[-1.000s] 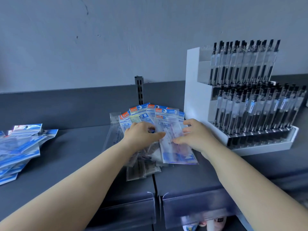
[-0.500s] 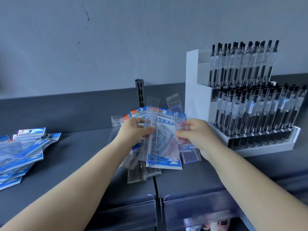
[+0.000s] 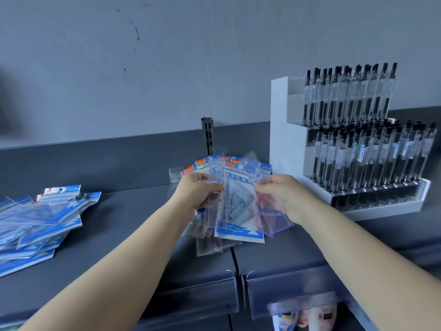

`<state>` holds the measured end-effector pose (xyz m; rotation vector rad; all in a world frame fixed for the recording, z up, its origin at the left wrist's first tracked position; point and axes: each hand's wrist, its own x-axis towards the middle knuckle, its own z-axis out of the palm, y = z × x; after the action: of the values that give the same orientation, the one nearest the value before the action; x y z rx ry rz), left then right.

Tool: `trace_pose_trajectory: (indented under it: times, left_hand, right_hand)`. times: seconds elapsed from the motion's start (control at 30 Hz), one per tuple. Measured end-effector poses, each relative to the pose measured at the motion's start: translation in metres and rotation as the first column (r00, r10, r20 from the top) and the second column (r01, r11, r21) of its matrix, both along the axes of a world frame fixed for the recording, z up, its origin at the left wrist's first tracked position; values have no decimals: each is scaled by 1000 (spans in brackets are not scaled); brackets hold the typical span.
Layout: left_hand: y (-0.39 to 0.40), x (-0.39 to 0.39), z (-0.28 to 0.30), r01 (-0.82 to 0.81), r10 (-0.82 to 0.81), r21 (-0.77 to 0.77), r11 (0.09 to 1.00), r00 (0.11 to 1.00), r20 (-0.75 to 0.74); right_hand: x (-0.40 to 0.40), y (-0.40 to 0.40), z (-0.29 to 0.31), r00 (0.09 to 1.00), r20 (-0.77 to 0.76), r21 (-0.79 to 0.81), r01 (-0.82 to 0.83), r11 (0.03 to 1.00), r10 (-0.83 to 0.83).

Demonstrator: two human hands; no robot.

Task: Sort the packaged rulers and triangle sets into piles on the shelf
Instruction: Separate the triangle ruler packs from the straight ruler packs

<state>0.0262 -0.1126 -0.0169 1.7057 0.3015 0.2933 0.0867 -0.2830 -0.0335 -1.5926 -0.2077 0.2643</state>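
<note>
Plastic packets: fanned, lifted just above grey shelf
Left hand: grips fan's left side
Right hand: pinches clear sleeves at fan's right
Sorted pile: flat on shelf, far left
Pen rack: right, well apart from pile

The dark grey shelf carries a heap of blue-and-white packets at its left end. Near the middle lie a few clear packets across the seam, and a white pen rack stands at the right.
</note>
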Motion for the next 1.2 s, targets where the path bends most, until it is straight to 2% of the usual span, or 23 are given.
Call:
trace_pose_trajectory:
  times: [0.1, 0.23, 0.3, 0.37, 0.4, 0.43, 0.47, 0.53, 0.57, 0.67, 0.87, 0.93, 1.0, 1.07, 1.1, 1.13, 1.17, 1.2]
  left_hand:
    - [3, -1, 2, -17, 19, -62, 998, 999, 34]
    - [21, -6, 9, -60, 80, -189, 980, 992, 99]
    - [31, -12, 13, -73, 104, -239, 968, 988, 118]
    - [40, -18, 17, -68, 105, -248, 966, 984, 142]
    - [45, -21, 19, -58, 97, -241, 969, 983, 157]
    - [49, -24, 21, -48, 88, -229, 972, 981, 171]
    - [53, -29, 23, -41, 82, -213, 976, 979, 186]
    - [64, -39, 26, -42, 84, -191, 981, 973, 217]
    - [71, -44, 28, -46, 90, -191, 981, 969, 231]
    - [99, -65, 32, -57, 108, -199, 978, 961, 254]
    - [188, -121, 38, -148, 206, -212, 966, 934, 291]
    - [226, -145, 38, -205, 247, -168, 964, 926, 286]
    - [264, -168, 37, -287, 307, -110, 951, 914, 266]
    - [301, -191, 34, -376, 373, -40, 926, 893, 250]
    - [318, -202, 32, -418, 403, 8, 909, 881, 248]
    - [333, -209, 30, -452, 426, 60, 890, 871, 245]
    - [352, -222, 28, -482, 447, 114, 869, 861, 242]
    - [367, -231, 26, -501, 457, 165, 850, 856, 243]
  right_hand:
    - [0, 4, 2, 1000, -16, 58, -16, 998, 17]
    - [1, 6, 0, 996, 60, -33, 70, 997, -68]
    - [-1, 8, 1, 979, 174, -229, 145, 962, -107]
    - [-4, 12, 3, 930, 359, -514, 264, 816, -75]
    - [-7, 16, 5, 901, 430, -573, 320, 754, -55]
    - [-13, 22, 9, 885, 464, -560, 332, 759, -45]
    - [-19, 30, 13, 888, 457, -498, 293, 816, -40]
    - [-31, 49, 23, 927, 374, -300, 109, 948, 12]
    - [-39, 61, 27, 937, 341, -254, 18, 967, 72]
    - [-58, 99, 35, 922, 329, -221, -135, 966, 204]
    - [-91, 190, 42, 934, 295, -2, -210, 978, 202]
    - [-103, 224, 47, 938, 280, 70, -234, 970, 206]
    - [-116, 257, 52, 929, 297, 70, -252, 965, 221]
    - [-125, 289, 52, 911, 365, -61, -184, 981, 194]
    - [-128, 303, 50, 885, 428, -210, -97, 973, 181]
    - [-130, 314, 47, 845, 492, -403, 8, 915, 209]
    - [-137, 329, 43, 798, 537, -577, 110, 809, 274]
    - [-142, 338, 40, 746, 580, -671, 208, 712, 328]
